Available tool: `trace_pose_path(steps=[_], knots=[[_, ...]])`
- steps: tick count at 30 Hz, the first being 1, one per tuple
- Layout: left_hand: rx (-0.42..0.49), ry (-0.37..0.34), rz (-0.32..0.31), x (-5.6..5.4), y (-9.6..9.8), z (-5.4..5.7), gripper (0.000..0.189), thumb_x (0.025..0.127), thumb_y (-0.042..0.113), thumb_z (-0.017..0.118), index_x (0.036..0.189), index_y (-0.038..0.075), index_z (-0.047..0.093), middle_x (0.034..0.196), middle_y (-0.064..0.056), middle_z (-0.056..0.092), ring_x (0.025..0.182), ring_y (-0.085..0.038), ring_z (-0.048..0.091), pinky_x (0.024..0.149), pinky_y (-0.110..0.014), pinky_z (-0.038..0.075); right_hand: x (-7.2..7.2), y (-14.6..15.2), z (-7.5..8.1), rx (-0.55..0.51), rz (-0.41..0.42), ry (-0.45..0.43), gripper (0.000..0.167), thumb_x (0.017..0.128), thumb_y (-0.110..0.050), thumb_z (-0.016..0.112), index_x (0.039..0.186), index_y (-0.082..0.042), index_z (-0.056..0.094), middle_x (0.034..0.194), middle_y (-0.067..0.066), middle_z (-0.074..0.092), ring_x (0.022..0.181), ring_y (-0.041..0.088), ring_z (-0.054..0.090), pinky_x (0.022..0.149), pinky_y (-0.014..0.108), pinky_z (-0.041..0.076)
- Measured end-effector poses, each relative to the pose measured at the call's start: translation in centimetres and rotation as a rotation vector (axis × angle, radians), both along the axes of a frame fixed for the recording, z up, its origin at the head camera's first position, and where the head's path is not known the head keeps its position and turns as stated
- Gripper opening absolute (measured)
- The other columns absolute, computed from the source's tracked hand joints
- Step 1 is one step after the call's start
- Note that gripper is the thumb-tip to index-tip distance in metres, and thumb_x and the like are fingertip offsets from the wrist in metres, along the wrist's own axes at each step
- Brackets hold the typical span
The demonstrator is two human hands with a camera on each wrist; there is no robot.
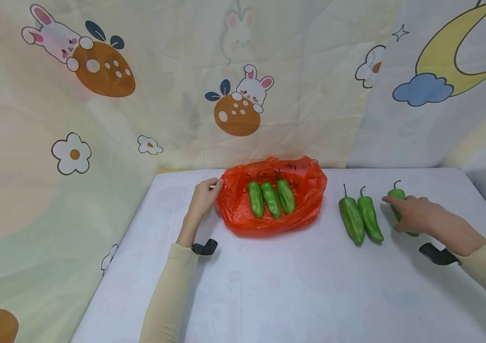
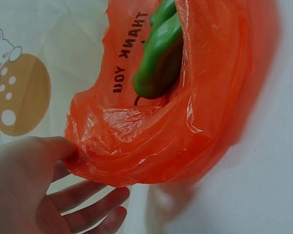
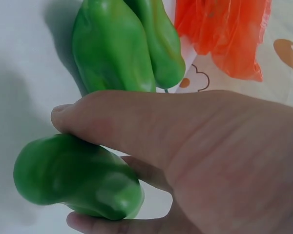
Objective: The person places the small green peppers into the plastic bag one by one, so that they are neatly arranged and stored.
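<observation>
A red plastic bag (image 1: 307,216) lies spread wide on the table, with three green peppers (image 1: 271,200) inside. At its left edge my left hand (image 1: 203,195) pinches the rim between thumb and fingers; in the left wrist view the thumb (image 2: 58,147) presses on the film and the other fingers trail beneath. Far to the right, my right hand (image 1: 433,219) holds another green pepper (image 3: 73,170), thumb along one side and fingers along the other. The hand covers part of this pepper in the head view. Its stem points toward the back.
Two more green peppers, one (image 1: 352,220) beside the other (image 1: 370,219), lie between the bag and my right hand. The white table (image 1: 277,290) meets a printed cloth backdrop (image 1: 174,95) behind and at the left.
</observation>
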State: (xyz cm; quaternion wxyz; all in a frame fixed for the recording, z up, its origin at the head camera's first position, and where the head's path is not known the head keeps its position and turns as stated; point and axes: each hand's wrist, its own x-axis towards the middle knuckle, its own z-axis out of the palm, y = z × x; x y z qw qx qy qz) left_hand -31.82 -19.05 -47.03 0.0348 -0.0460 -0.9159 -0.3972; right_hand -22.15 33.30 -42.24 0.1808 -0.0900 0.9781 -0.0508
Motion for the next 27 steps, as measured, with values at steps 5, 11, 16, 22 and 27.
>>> trace_pose_path(steps=[5, 11, 16, 22, 27], knots=[[-0.022, 0.023, 0.004, -0.1, -0.1, -0.1, 0.032, 0.103, 0.037, 0.052, 0.108, 0.013, 0.074, 0.105, -0.008, 0.074, 0.094, -0.025, 0.069, 0.081, -0.041, 0.058, -0.1, -0.1, 0.2, 0.000, -0.012, -0.005, 0.076, 0.078, -0.016, 0.076, 0.141, 0.006, 0.040, 0.102, 0.035, 0.055, 0.084, 0.043, 0.056, 0.063, 0.049, 0.050], [-0.029, 0.015, 0.004, -0.1, -0.1, -0.1, 0.033, 0.103, 0.037, 0.052, 0.109, 0.013, 0.073, 0.108, -0.008, 0.074, 0.097, -0.026, 0.070, 0.084, -0.042, 0.058, -0.2, -0.1, 0.4, 0.008, -0.023, 0.018, 0.077, 0.079, -0.018, 0.079, 0.141, 0.006, 0.040, 0.104, 0.037, 0.054, 0.087, 0.047, 0.055, 0.062, 0.049, 0.051], [-0.033, 0.014, 0.005, -0.1, -0.1, -0.1, 0.033, 0.103, 0.037, 0.052, 0.108, 0.013, 0.073, 0.104, -0.008, 0.074, 0.092, -0.024, 0.068, 0.079, -0.038, 0.057, -0.2, -0.2, 0.6, 0.013, -0.025, 0.033, 0.078, 0.078, -0.019, 0.080, 0.141, 0.005, 0.041, 0.106, 0.038, 0.054, 0.087, 0.047, 0.055, 0.061, 0.048, 0.050], [-0.022, 0.008, 0.003, 0.0, -0.2, 0.0, 0.033, 0.103, 0.037, 0.051, 0.107, 0.014, 0.073, 0.101, -0.007, 0.073, 0.086, -0.023, 0.065, 0.074, -0.033, 0.056, -0.2, -0.6, 1.0, 0.024, -0.034, 0.034, 0.079, 0.078, -0.020, 0.080, 0.142, 0.003, 0.041, 0.111, 0.042, 0.052, 0.091, 0.051, 0.055, 0.062, 0.051, 0.051], [-0.015, 0.008, 0.001, 0.0, -0.3, -0.1, 0.033, 0.103, 0.038, 0.051, 0.106, 0.015, 0.074, 0.098, -0.006, 0.073, 0.081, -0.022, 0.062, 0.069, -0.028, 0.052, -0.1, -0.8, 1.5, 0.038, -0.032, 0.039, 0.079, 0.079, -0.021, 0.080, 0.142, 0.003, 0.040, 0.114, 0.045, 0.049, 0.095, 0.055, 0.054, 0.064, 0.053, 0.052]])
